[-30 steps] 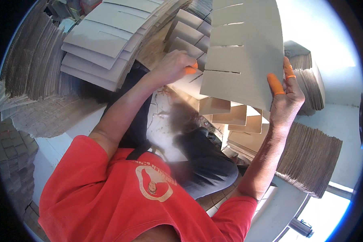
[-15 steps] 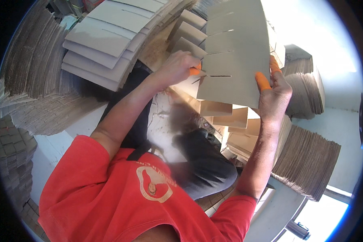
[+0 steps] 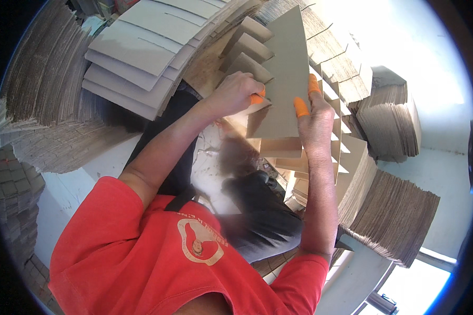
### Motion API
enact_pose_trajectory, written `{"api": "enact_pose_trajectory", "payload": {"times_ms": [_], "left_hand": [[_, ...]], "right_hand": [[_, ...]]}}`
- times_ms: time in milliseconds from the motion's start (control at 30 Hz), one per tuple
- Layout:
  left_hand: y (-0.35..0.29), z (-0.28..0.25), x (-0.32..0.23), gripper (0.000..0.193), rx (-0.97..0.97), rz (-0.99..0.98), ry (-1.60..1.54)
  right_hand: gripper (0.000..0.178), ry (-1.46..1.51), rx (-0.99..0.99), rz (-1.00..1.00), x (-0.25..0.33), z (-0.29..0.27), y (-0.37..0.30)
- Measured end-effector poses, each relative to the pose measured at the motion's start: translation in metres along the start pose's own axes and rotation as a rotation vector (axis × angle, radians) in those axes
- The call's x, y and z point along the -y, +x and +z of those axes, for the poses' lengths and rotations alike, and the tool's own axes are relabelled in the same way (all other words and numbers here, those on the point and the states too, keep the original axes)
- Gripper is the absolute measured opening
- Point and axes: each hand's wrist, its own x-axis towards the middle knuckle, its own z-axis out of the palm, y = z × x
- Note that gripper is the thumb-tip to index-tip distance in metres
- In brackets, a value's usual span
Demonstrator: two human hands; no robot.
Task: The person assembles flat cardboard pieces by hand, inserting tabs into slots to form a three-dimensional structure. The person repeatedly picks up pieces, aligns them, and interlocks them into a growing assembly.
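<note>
A long slotted cardboard sheet (image 3: pixel 286 65) stands tilted among shorter cardboard cross pieces (image 3: pixel 255 48), forming a divider grid. My left hand (image 3: pixel 240 93), an orange cover on a fingertip, is closed in a pinch on a cross piece beside the sheet's left edge. The long sheet's right edge is gripped by my right hand (image 3: pixel 316 123), with orange covers on thumb and finger. More cross pieces (image 3: pixel 281 148) stick out below the sheet and to its right. The sheet's slots are mostly hidden at this angle.
Slotted cardboard sheets (image 3: pixel 134 50) lie in a fanned pile at upper left, next to a tall cardboard stack (image 3: pixel 42 68). Other stacks (image 3: pixel 391 215) stand at right, with another (image 3: pixel 389 115) above. My dark-trousered leg (image 3: pixel 263 228) is bent below the work.
My right hand has moved left and slightly down, swinging the long sheet's right edge toward the left, so it looks narrower. Cross pieces now show on its right. My left hand has barely shifted.
</note>
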Motion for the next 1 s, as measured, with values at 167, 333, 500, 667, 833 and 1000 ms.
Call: {"api": "enact_pose_trajectory", "payload": {"times_ms": [167,333,500,667,833,1000], "left_hand": [[-0.001,0.002,0.007,0.017,-0.033,0.024,0.038],[0.001,0.003,0.006,0.017,-0.004,-0.015,0.044],[0.001,0.004,0.006,0.016,-0.004,-0.005,0.063],[0.0,0.0,0.008,0.009,0.008,0.002,0.101],[0.003,0.008,0.011,0.004,0.002,-0.001,0.096],[0.001,0.0,0.009,0.011,0.021,0.046,0.173]], "right_hand": [[0.042,0.156,0.172,0.041,0.014,-0.007,0.013],[0.049,0.299,0.272,0.04,0.023,0.0,0.016],[0.052,0.159,0.337,0.09,0.013,0.005,0.032],[0.047,0.205,0.358,0.223,0.023,-0.005,0.042],[0.038,0.048,0.613,0.095,-0.005,0.039,0.01],[0.032,-0.1,0.215,-0.06,-0.03,0.033,-0.001]]}}
